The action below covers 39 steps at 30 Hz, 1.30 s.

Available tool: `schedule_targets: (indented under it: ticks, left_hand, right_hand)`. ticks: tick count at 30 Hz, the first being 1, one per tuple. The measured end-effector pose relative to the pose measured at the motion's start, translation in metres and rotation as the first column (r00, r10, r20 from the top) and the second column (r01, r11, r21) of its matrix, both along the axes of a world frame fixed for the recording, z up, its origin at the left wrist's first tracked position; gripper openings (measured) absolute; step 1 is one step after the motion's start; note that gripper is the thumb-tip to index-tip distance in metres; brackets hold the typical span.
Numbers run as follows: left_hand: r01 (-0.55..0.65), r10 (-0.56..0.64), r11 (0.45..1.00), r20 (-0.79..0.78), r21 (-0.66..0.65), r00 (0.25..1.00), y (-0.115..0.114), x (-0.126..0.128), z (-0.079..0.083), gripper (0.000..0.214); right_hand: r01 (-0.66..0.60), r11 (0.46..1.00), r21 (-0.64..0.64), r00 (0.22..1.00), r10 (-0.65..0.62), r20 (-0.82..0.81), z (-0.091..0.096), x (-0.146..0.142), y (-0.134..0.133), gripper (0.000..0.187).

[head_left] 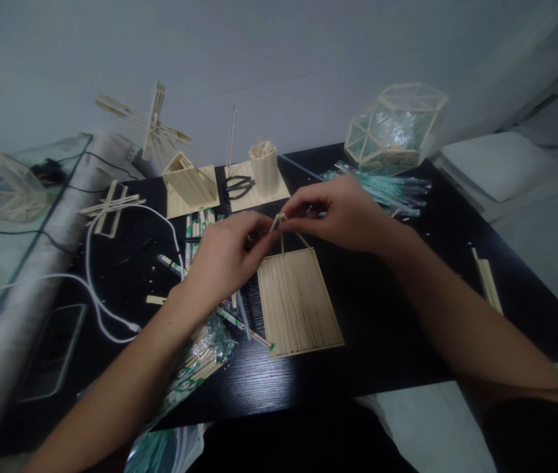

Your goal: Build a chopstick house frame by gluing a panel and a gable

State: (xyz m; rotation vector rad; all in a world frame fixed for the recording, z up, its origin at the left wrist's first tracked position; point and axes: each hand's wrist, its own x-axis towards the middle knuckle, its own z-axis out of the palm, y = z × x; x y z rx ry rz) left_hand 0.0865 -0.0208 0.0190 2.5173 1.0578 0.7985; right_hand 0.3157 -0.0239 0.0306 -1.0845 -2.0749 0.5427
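Observation:
My left hand [232, 253] and my right hand [341, 211] meet above the middle of the black table, fingers pinched. Between their fingertips is a small pale wooden piece [278, 221], apparently short stick lengths set at an angle; its exact shape is partly covered by the fingers. Just below lies a flat panel [299, 302] of thin wooden sticks laid side by side. Thin sticks [303, 240] slant up from the panel's far edge toward my hands. A paper-wrapped chopstick [244, 326] reaches from the left to the panel's near left corner.
Wrapped chopsticks [195, 364] lie by my left forearm, near a white cable [92, 289]. Farther back stand a stick box [188, 184], a stick cup [263, 164] and black scissors [238, 186]. A geometric stick frame [397, 128] and green wrappers [392, 190] are at back right.

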Motion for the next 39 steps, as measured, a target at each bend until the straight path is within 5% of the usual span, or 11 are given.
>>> schedule_targets:
  ticks: [12,39]
  left_hand:
    - [-0.021,0.019,1.0,0.144,0.014,0.989,-0.0028,0.0018,-0.0034,0.01]
    - [-0.038,0.036,0.999,0.181,0.009,0.983,-0.002,0.0045,-0.0089,0.009]
  right_hand:
    - [-0.001,0.999,-0.04,1.0,-0.001,-0.027,0.0079,0.0089,-0.0039,0.014]
    - [0.007,1.0,0.015,0.999,-0.008,0.039,0.005,0.0036,-0.0043,0.013]
